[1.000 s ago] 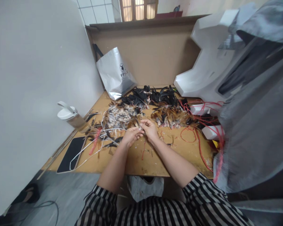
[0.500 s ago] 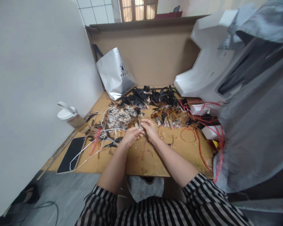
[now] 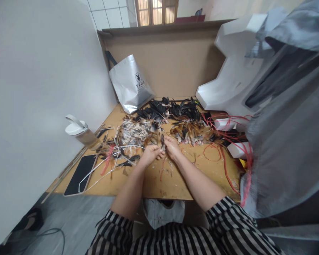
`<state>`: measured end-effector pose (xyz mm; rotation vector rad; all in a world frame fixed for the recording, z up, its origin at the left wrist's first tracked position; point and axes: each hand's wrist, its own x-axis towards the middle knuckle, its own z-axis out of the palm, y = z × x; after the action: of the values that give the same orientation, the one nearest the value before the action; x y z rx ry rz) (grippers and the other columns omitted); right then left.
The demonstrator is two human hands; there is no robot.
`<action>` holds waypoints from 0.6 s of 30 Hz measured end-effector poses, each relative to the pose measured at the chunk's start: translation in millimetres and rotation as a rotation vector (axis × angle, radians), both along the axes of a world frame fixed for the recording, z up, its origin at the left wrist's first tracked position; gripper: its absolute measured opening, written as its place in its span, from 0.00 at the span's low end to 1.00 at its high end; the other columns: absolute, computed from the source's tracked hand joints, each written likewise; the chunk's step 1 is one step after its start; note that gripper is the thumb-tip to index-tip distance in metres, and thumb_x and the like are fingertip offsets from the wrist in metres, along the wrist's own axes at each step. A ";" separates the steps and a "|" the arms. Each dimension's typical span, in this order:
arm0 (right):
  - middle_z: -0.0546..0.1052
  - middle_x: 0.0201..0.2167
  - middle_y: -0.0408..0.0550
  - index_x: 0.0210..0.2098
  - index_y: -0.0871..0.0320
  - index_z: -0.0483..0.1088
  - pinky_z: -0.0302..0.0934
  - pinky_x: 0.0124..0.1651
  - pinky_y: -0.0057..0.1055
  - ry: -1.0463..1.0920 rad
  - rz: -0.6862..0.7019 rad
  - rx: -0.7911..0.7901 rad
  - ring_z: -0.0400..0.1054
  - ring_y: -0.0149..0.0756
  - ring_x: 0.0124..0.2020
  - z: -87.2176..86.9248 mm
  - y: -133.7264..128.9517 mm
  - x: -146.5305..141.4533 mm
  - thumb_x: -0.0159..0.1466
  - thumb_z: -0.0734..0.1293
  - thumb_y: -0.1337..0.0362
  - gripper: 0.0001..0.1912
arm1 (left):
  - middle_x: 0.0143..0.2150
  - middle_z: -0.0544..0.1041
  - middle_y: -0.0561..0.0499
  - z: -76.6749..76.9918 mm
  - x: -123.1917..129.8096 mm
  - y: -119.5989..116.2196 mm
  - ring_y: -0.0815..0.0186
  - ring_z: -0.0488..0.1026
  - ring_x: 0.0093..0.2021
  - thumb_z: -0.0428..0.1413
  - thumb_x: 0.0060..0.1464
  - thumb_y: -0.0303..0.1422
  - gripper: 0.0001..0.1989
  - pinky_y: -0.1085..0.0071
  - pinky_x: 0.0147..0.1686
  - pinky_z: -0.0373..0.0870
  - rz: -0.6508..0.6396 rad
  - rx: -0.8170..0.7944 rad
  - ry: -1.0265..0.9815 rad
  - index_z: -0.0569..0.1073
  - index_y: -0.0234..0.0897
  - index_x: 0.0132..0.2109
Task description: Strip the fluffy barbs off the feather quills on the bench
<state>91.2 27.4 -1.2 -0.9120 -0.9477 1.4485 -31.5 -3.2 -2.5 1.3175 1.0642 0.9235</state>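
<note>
Two bare hands are meeting at the middle of a wooden worktop (image 3: 154,184) — the left hand (image 3: 151,153) and right hand (image 3: 172,147) are both pinching closed on a small tuft of feathers (image 3: 161,139) held between the fingertips, just in front of the larger feather piles (image 3: 159,122). A silver bag (image 3: 130,83) is leaning at the back, red cords (image 3: 223,152) are trailing to the right, and a black phone (image 3: 79,173) is lying at the left edge.

Grey cloth (image 3: 289,117) cut off at right edge; fingertip grips too small to tell.
</note>
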 end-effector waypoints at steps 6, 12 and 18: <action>0.67 0.16 0.37 0.23 0.59 0.67 0.49 0.20 0.23 0.088 -0.040 0.018 0.56 0.23 0.16 8.1 -0.1 4.8 0.44 0.70 0.60 0.11 | 0.21 0.74 0.47 4.2 -0.8 -1.4 0.73 0.67 0.19 0.58 0.43 0.38 0.13 0.77 0.20 0.62 0.014 0.007 -0.040 0.74 0.28 0.29; 0.65 0.18 0.37 0.25 0.57 0.64 0.51 0.20 0.22 0.254 -0.072 -0.028 0.57 0.24 0.19 20.5 -0.1 14.6 0.43 0.71 0.60 0.14 | 0.24 0.75 0.46 14.5 -4.1 -2.7 0.76 0.66 0.19 0.60 0.40 0.36 0.12 0.80 0.18 0.59 0.156 -0.103 -0.247 0.74 0.29 0.29; 0.65 0.18 0.36 0.25 0.56 0.62 0.54 0.22 0.23 0.308 -0.025 -0.005 0.58 0.24 0.19 23.4 -0.6 17.1 0.43 0.72 0.61 0.14 | 0.29 0.76 0.47 16.1 -8.8 2.3 0.77 0.68 0.22 0.61 0.40 0.30 0.08 0.82 0.20 0.60 0.347 -0.159 -0.515 0.73 0.29 0.29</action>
<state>108.3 26.8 22.2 -0.6760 -0.7011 1.5178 -40.3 -0.9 13.7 0.7120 0.9438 1.3203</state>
